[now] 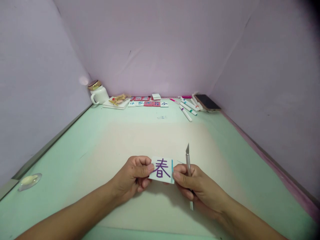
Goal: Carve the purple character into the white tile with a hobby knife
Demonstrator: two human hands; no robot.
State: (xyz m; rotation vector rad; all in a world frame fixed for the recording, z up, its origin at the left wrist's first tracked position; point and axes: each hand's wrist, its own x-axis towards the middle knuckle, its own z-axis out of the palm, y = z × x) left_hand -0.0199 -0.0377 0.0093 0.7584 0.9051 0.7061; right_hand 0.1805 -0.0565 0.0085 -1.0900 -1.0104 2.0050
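A small white paper card (161,169) bears a purple Chinese character and a blue line along its right edge. My left hand (140,171) pinches its left side between thumb and fingers. At the right edge, the thumb and forefinger of my right hand (191,181) meet the card. That same hand also holds a craft knife (188,160) upright, blade pointing up and away from me, its lower end showing under the fingers. Both hands are held above a pale board (120,213) at the front of the table.
At the back stand a white lidded mug (99,95), a white pad (116,105) with a golden packet on it, and rows of character cards (148,103). Several markers (188,107) lie beside a phone (207,102). A shallow clear dish (29,181) sits at the left.
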